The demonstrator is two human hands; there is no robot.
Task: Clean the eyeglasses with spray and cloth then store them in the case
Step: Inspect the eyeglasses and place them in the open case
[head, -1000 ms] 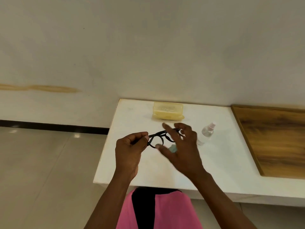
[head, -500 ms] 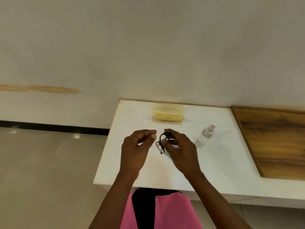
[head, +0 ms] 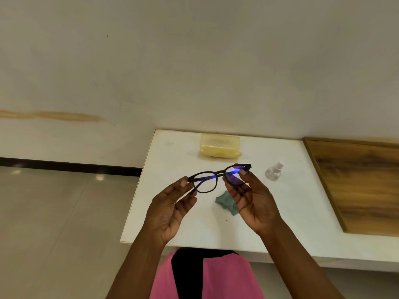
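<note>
We hold the eyeglasses (head: pixel 218 178) in the middle of the frame, lifted above the white table (head: pixel 172 160), one end in each hand. Our left hand (head: pixel 170 210) pinches the left end of the frame between thumb and fingertips; our right hand (head: pixel 252 201) pinches the right rim the same way, its fingers lying partly across that lens.

The first risk, as we judge it, is smearing: the fingers on the right lens could leave marks just where we mean to clean. The second is a drop. Both holds are light fingertip pinches on a thin, smooth rim, and freeing one hand to reach for the spray bottle (head: pixel 273 172) would leave the glasses hanging from one end. Twisting the two ends against each other could also strain the narrow bridge.

The frame looks like dark matte plastic with rounded rims; the clear lenses throw a violet glare. The cloth (head: pixel 225 201) lies crumpled, soft and grey-green, just below the glasses. The bottle, to the right, is small and clear with a white nozzle. The case (head: pixel 220 145), beyond the glasses at the table's far edge, is a closed, translucent yellow box with rounded corners.
</note>
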